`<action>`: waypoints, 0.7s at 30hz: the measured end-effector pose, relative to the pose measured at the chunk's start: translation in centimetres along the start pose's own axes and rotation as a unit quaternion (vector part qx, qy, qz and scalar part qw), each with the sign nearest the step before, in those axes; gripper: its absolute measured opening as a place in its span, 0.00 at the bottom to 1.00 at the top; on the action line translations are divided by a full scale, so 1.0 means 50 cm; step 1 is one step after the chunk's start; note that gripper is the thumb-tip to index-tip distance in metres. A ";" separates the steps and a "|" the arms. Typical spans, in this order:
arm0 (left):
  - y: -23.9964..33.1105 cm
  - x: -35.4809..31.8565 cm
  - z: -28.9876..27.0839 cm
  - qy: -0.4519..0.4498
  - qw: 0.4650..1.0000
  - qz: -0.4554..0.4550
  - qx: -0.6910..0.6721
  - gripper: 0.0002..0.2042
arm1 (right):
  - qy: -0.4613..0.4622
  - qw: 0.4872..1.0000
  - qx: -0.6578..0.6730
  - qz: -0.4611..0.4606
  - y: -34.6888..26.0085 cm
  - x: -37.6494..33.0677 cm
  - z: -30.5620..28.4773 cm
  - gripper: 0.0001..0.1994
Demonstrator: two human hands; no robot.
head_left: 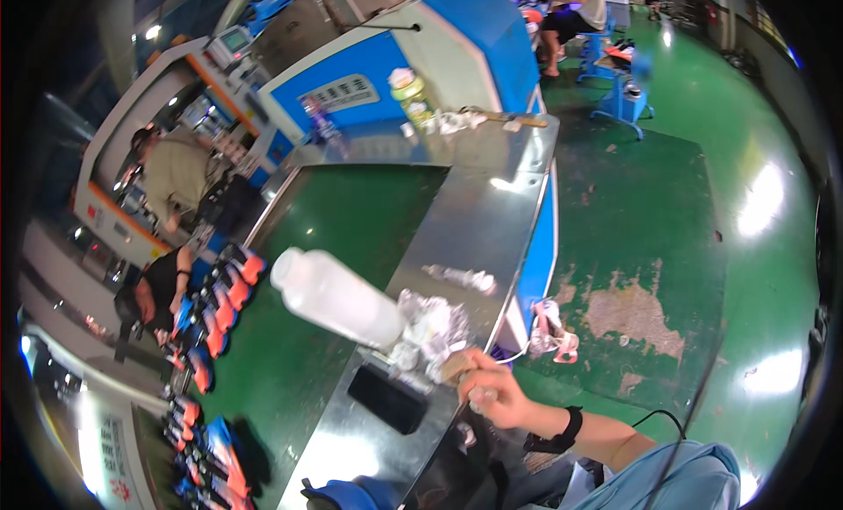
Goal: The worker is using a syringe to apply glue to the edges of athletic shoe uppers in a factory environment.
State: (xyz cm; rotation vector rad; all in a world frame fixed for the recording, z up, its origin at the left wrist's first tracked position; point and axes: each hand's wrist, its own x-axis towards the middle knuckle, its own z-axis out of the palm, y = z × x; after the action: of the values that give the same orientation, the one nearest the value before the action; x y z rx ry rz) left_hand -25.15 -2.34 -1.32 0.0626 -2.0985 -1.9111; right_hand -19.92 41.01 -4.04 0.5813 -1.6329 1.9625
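My right hand (493, 394), with a black band (562, 431) round its wrist, is raised at the near edge of the metal counter. Its fingers are curled in; a small brownish piece shows at the fingertips, too unclear to name. Just beyond the fingers lies a crumpled heap of clear and white plastic wrap (432, 334). Against that heap is a white plastic bottle (338, 299), seen tilted to the left. A black phone (388, 397) lies flat on the counter, left of my hand. My left hand does not show.
A clear syringe-like tube (464, 278) lies along the metal counter (465, 220). Farther off are a yellow-green bottle (410, 97) and a blue-white machine (369, 71). Rows of orange-blue shoes (219, 312) stand left, near people at work. A blue object (351, 494) is at the lower edge.
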 end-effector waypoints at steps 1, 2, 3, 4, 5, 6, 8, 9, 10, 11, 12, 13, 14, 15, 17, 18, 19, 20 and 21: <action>0.009 -0.038 -0.035 0.021 1.000 -0.001 0.001 0.18 | 0.008 1.000 -0.006 -0.009 0.000 -0.003 0.007 0.06; 0.017 -0.076 -0.067 0.042 0.999 -0.001 0.001 0.18 | 0.015 1.000 -0.008 0.000 0.006 -0.008 0.012 0.05; 0.027 -0.127 -0.101 0.069 0.998 -0.001 0.004 0.18 | 0.016 0.999 -0.047 -0.016 0.019 -0.013 0.013 0.06; 0.037 -0.176 -0.129 0.093 0.996 -0.003 0.003 0.18 | 0.018 0.998 -0.063 0.001 0.021 -0.024 0.010 0.07; 0.043 -0.219 -0.157 0.119 0.993 -0.002 0.003 0.18 | 0.017 0.997 -0.077 0.016 0.025 -0.030 0.012 0.09; 0.047 -0.261 -0.180 0.143 0.990 -0.003 0.001 0.18 | 0.031 0.997 -0.070 0.022 0.020 -0.035 0.019 0.11; 0.047 -0.344 -0.216 0.192 0.981 -0.007 -0.008 0.18 | 0.049 0.994 -0.087 0.033 -0.009 -0.032 0.035 0.15; 0.044 -0.384 -0.229 0.214 0.977 -0.013 -0.012 0.18 | 0.047 0.995 -0.070 0.058 -0.004 -0.039 0.037 0.17; 0.041 -0.428 -0.237 0.237 0.971 -0.020 -0.018 0.18 | 0.044 0.996 -0.057 0.058 -0.010 -0.042 0.042 0.18; 0.093 -0.473 -0.203 0.262 0.964 -0.027 -0.022 0.18 | 0.039 0.997 -0.043 0.059 -0.029 -0.040 0.046 0.19; 0.115 -0.440 -0.169 0.322 0.945 0.004 -0.049 0.12 | 0.029 0.997 -0.044 0.059 -0.055 -0.036 0.046 0.20; 0.135 -0.403 -0.155 0.334 0.941 0.037 -0.043 0.10 | 0.016 0.997 -0.039 0.064 -0.076 -0.029 0.056 0.21; 0.154 -0.370 -0.137 0.311 0.947 0.074 -0.039 0.12 | 0.010 0.998 -0.003 0.070 -0.094 -0.027 0.074 0.22; 0.164 -0.337 -0.109 0.301 0.945 0.110 -0.067 0.15 | -0.007 0.999 -0.007 0.046 -0.117 -0.016 0.096 0.26; 0.170 -0.269 -0.083 0.178 0.961 0.209 -0.042 0.23 | -0.045 0.987 0.124 0.089 -0.192 0.001 0.144 0.27; 0.188 -0.232 -0.047 0.107 0.958 0.266 0.016 0.27 | -0.049 0.982 0.155 0.099 -0.220 0.003 0.160 0.27; 0.227 -0.226 -0.029 0.061 0.952 0.296 0.056 0.29 | -0.064 0.969 0.214 0.103 -0.249 0.005 0.174 0.27; 0.260 -0.211 0.000 -0.010 0.935 0.346 0.078 0.31 | -0.071 0.957 0.262 0.100 -0.270 0.005 0.185 0.26; 0.285 -0.208 0.026 -0.057 0.933 0.347 0.071 0.33 | -0.070 0.956 0.262 0.115 -0.280 0.014 0.196 0.26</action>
State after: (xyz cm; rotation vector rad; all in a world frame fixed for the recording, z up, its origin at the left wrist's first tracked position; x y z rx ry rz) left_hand -13.17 2.94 10.55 -0.6812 -1.9522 -1.3559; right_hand -11.60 33.42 8.85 0.7679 -1.2927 2.6085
